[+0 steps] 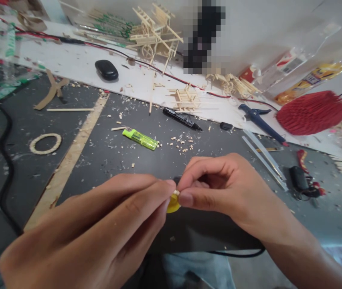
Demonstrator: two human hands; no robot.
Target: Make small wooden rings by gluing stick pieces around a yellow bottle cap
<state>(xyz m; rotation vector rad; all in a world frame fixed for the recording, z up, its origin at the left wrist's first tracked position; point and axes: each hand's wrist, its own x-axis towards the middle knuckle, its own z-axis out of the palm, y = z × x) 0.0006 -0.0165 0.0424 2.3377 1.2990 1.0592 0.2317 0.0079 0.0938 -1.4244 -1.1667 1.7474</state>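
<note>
My left hand [107, 220] is closed, its fingertips pressed together on a small yellow round piece [173, 204], most of which the fingers hide. Small pale wooden bits [176, 192] sit along the upper edge of that piece. From the other side my right hand [227, 186] pinches thumb and forefinger at these bits, against the yellow edge. Both hands are above the front of the grey table. Beyond them lie a yellow-green lighter [140, 139] and scattered wood cuttings [184, 143].
A ring of pale bits [45, 143] and a thin stick [70, 109] lie left. Behind are a black marker [181, 118], its cap [226, 126], a black mouse-shaped object [106, 70] and stick models [155, 36]. Blue pliers [262, 122], clear glue sticks [265, 158] and keys [301, 180] are right.
</note>
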